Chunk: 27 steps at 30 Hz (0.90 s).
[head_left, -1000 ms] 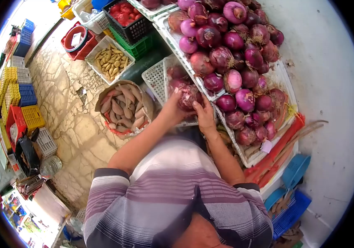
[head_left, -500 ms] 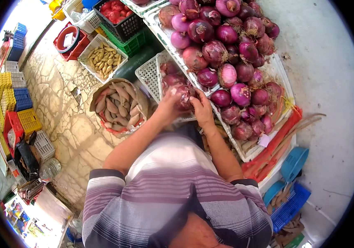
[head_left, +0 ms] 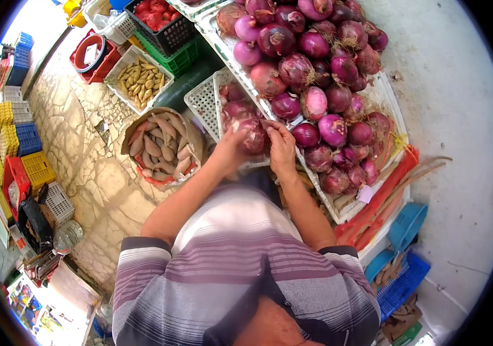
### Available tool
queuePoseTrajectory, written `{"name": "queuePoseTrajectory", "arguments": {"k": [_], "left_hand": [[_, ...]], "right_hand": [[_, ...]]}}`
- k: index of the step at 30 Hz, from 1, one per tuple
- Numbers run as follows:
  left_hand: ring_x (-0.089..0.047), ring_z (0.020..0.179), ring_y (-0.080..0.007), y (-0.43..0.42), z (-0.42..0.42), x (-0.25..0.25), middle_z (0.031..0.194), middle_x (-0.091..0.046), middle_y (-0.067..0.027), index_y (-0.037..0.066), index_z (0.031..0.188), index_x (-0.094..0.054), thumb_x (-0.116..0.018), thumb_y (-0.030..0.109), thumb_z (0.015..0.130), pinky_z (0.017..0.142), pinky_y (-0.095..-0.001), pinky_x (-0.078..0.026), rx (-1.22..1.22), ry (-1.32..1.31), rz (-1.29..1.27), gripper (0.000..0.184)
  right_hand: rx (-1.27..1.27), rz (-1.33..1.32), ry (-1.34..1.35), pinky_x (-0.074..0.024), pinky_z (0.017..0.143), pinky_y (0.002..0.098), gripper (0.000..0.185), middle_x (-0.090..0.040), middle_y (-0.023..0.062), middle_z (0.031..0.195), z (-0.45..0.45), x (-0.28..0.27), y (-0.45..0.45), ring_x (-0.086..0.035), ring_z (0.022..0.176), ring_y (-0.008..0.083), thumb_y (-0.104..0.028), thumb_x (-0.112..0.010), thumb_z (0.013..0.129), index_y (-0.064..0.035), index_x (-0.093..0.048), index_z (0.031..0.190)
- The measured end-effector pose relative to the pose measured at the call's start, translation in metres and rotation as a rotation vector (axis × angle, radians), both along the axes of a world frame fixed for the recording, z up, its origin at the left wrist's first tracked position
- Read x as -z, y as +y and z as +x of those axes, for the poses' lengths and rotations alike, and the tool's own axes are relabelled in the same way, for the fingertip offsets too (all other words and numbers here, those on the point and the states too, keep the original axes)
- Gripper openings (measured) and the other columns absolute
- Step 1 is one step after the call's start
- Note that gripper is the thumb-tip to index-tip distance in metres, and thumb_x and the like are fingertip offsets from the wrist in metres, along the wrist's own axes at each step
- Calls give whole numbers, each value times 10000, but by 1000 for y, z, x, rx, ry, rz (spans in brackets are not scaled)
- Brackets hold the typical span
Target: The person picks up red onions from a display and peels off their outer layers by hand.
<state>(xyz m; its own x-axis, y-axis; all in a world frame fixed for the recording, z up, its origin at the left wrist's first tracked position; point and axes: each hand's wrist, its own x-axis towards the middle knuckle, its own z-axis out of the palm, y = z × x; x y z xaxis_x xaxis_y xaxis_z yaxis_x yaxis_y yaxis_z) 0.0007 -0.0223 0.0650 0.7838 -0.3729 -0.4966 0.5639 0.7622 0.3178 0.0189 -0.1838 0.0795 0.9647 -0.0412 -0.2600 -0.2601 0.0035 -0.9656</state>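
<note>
Just in front of my body I hold a red onion (head_left: 252, 137) over a white plastic basket (head_left: 221, 92). My left hand (head_left: 230, 149) is wrapped round the onion's left side and is slightly blurred. My right hand (head_left: 281, 145) is at the onion's right side, its thumb and fingers pinched together near the skin; whether a bit of skin is between them is too small to tell. More onions (head_left: 237, 109) lie in the basket beyond. A large pile of red onions (head_left: 314, 72) fills the white trays to the upper right.
A sack of sweet potatoes (head_left: 163, 145) stands on the stone floor at left. Behind it are a white crate of small yellowish produce (head_left: 139, 81), a green crate (head_left: 184, 60) and a black crate of red produce (head_left: 168, 36). Blue baskets (head_left: 406, 226) sit at lower right.
The view has shifted slightly, so the trays appear further left. My right hand has changed its grip, its fingers now drawn together at the onion's upper right. The onion stays between my hands.
</note>
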Motion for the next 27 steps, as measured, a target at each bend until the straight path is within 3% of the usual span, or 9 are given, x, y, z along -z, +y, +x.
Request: {"name": "queuePoseTrajectory", "arguments": {"k": [3, 8, 15, 18, 21, 22, 24, 27], "left_hand": [[-566, 1222, -367, 4, 0, 0, 1388, -515, -103, 182, 1427, -420, -572, 249, 990, 902, -664, -520, 60, 16, -8, 467], [-569, 1200, -370, 5, -3, 15, 1373, -521, -111, 125, 1360, -476, -597, 275, 977, 851, -675, -529, 114, 43, -45, 429], [-574, 1164, -354, 12, -11, 28, 1281, -586, -110, 157, 1278, -539, -681, 337, 910, 932, -673, -456, 158, 110, -95, 433], [-575, 1167, -347, 23, -13, 24, 1257, -606, -111, 168, 1272, -547, -711, 367, 875, 977, -676, -415, 224, 114, -122, 473], [-575, 1180, -333, 33, -16, 30, 1271, -611, -117, 165, 1276, -549, -738, 391, 842, 997, -653, -413, 281, 90, -172, 525], [-575, 1182, -325, 34, -20, 46, 1280, -611, -115, 161, 1284, -548, -746, 393, 834, 1000, -636, -419, 287, 99, -181, 544], [-580, 1167, -304, 39, -25, 56, 1264, -616, -102, 162, 1296, -549, -759, 383, 824, 1001, -602, -431, 334, 98, -235, 562], [-591, 1122, -272, 43, -22, 41, 1199, -626, -71, 179, 1315, -548, -762, 346, 829, 990, -559, -453, 411, 51, -283, 556]], "right_hand": [[-54, 2, 19, -471, 901, 241, 218, -677, 52, 1068, 0, -2, -5, -598, 982, 106, -76, -544, 1002, 36, -670, 1139], [7, -115, 14, -493, 821, 281, 198, -710, 66, 961, 6, 10, -12, -618, 876, 128, -109, -563, 982, 20, -693, 1059], [120, -75, 17, -487, 711, 304, 195, -686, 61, 794, 1, 44, -19, -596, 727, 140, -136, -579, 973, 25, -673, 915], [124, -384, 50, -481, 684, 307, 196, -680, 66, 766, -7, 37, -16, -586, 702, 140, -125, -580, 962, 22, -664, 862], [117, -290, 150, -487, 685, 339, 207, -675, 97, 754, -17, 30, -5, -594, 695, 174, -135, -594, 949, 28, -652, 834], [106, -197, 78, -432, 576, 270, 181, -631, 32, 754, -22, 54, -7, -525, 652, 94, -104, -568, 979, -10, -625, 835], [114, -170, 98, -437, 574, 263, 158, -633, 32, 763, -26, 100, -18, -541, 659, 88, -95, -558, 979, -7, -630, 869], [89, -237, 122, -470, 601, 336, 188, -644, 67, 746, -23, 127, -33, -572, 645, 147, -130, -555, 950, 24, -662, 950]]}}
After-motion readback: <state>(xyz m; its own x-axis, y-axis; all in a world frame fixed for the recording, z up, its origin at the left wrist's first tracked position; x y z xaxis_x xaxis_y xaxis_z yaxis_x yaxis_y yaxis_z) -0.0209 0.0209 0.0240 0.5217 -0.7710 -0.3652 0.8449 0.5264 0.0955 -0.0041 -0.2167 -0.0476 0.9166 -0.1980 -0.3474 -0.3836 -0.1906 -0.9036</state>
